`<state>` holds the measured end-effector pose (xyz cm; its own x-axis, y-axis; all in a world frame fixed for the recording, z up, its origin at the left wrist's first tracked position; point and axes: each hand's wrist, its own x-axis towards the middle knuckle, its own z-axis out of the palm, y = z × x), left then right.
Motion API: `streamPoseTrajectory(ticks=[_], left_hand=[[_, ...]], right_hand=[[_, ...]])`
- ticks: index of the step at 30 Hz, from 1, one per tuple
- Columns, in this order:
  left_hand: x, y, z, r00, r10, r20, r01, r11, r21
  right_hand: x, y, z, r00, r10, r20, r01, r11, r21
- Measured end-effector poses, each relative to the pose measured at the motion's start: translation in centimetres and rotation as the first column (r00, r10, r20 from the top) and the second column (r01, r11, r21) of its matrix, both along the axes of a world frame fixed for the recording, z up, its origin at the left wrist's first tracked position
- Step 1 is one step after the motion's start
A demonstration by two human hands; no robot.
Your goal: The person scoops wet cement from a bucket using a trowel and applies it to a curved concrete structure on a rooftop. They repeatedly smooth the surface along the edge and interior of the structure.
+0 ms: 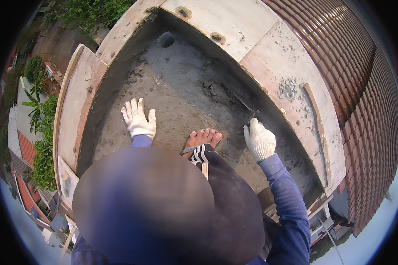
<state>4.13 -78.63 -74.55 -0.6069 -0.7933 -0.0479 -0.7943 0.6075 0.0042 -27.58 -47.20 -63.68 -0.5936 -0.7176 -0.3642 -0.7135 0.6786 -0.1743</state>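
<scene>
My left hand [139, 118], in a white knit glove, has its fingers spread, palm down over the rough grey mortar floor [163, 92] of a concrete trough. Whether it presses on the mortar I cannot tell. My right hand [259, 140], gloved the same way, is closed on the handle of a trowel [242, 100]. Its long thin blade points away to the upper left, low along the trough's right wall. A lump of loose wet mortar [214, 89] sits beside the blade. The glove hides most of the handle.
Pale board-like rims [225, 26] edge the trough, with mortar crumbs [288, 88] and a wooden strip [316, 128] on the right one. A round hole [166, 39] opens at the far end. My sandalled foot [202, 139] stands between my hands. Brown roof tiles [331, 39] slope away at right.
</scene>
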Motion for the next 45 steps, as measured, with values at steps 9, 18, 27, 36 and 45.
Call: streamPoseTrajectory(ticks=[9, 18, 27, 36, 45], left_hand=[[-0.1, -0.1, 1.5, 1.000, 0.020, 0.020, -0.021, 0.999, 0.049], [-0.4, -0.1, 0.7, 1.000, 0.007, -0.005, -0.007, 0.998, 0.060], [-0.1, 0.1, 0.1, 1.000, -0.015, -0.017, 0.015, 1.000, 0.016], [-0.7, -0.3, 1.1, 0.991, 0.017, 0.130, -0.023, 0.999, 0.046], [-0.6, -0.2, 1.1, 1.000, 0.007, -0.010, -0.006, 0.998, 0.067]], right_hand=[[-0.8, -11.5, 2.9, 0.992, -0.016, -0.124, -0.013, 0.973, -0.229], [-1.7, -10.8, -1.5, 0.999, -0.030, -0.019, 0.029, 0.999, -0.036], [-1.5, -5.3, -0.1, 0.990, -0.091, -0.105, 0.078, 0.989, -0.125], [1.6, -6.0, 1.7, 0.997, 0.009, -0.083, -0.020, 0.992, -0.127], [-1.2, -13.3, -1.6, 0.996, 0.017, -0.087, -0.023, 0.997, -0.077]])
